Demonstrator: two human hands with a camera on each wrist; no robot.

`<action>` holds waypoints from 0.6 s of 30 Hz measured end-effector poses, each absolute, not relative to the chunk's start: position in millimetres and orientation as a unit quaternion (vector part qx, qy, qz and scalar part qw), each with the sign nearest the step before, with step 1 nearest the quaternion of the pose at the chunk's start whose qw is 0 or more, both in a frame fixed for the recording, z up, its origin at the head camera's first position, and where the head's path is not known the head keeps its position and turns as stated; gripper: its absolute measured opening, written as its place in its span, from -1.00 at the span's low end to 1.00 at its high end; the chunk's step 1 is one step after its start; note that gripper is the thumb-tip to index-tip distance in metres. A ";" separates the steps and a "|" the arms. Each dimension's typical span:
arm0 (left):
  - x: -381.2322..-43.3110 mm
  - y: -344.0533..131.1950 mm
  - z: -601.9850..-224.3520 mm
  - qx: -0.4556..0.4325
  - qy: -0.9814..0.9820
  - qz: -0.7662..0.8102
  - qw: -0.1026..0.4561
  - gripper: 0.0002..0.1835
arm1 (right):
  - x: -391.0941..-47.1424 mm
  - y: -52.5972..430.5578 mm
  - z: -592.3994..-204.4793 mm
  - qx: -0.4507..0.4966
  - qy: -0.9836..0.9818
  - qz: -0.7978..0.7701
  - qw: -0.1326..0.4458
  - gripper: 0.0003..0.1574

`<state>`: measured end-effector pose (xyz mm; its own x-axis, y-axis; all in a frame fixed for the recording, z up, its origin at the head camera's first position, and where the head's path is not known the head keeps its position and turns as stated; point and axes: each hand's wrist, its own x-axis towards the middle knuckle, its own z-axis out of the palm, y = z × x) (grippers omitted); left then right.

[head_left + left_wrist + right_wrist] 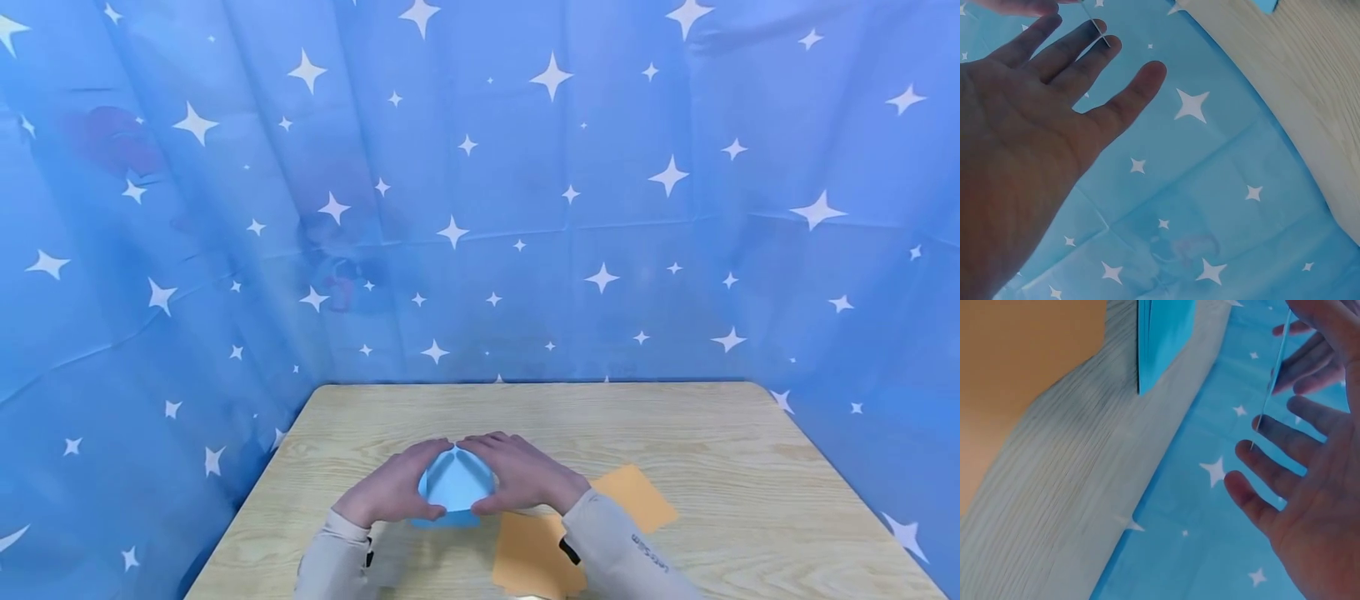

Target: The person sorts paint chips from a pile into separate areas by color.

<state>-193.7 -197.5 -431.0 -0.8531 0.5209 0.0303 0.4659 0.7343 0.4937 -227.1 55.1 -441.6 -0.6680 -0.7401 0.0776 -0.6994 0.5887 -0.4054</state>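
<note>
A light blue sheet of paper (459, 490) is held up over the table, between both hands. My left hand (397, 486) pinches its left side, thumb near the lower edge and fingertips at the top. On the opposite side my right hand (521, 475) grips it likewise, and the two hands' fingertips nearly meet at the top. In the right wrist view the sheet (1272, 381) appears edge-on as a thin line against the fingertips. Below the held sheet lies a blue paper stack (450, 520), partly covered by it.
Orange paper (528, 554) lies by the right forearm, with another orange piece (637, 497) beyond that sleeve. The wooden table (750, 467) has a blue curtain with white stars (525, 208) behind it and at its sides.
</note>
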 end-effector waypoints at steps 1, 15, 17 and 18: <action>-194.4 -199.0 -431.5 0.264 0.930 0.250 0.057 -0.07 | -227.5 53.5 -441.7 -0.404 0.891 -0.203 0.048 0.08; -200.3 -214.0 -451.1 0.254 0.941 0.219 0.049 -0.05 | -233.8 23.0 -466.9 -0.383 0.906 -0.177 0.043 0.10; -200.6 -215.9 -455.5 0.254 0.941 0.216 0.051 -0.04 | -234.4 19.5 -472.2 -0.380 0.908 -0.172 0.043 0.10; -200.6 -216.6 -457.5 0.253 0.941 0.216 0.053 -0.04 | -234.8 18.1 -474.8 -0.379 0.909 -0.170 0.044 0.10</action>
<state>-200.6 -216.6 -457.5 -0.8661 0.4999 0.0090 0.4536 0.7781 0.4346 -234.8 18.1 -474.8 -0.7096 -0.7030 0.0486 -0.6730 0.6556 -0.3425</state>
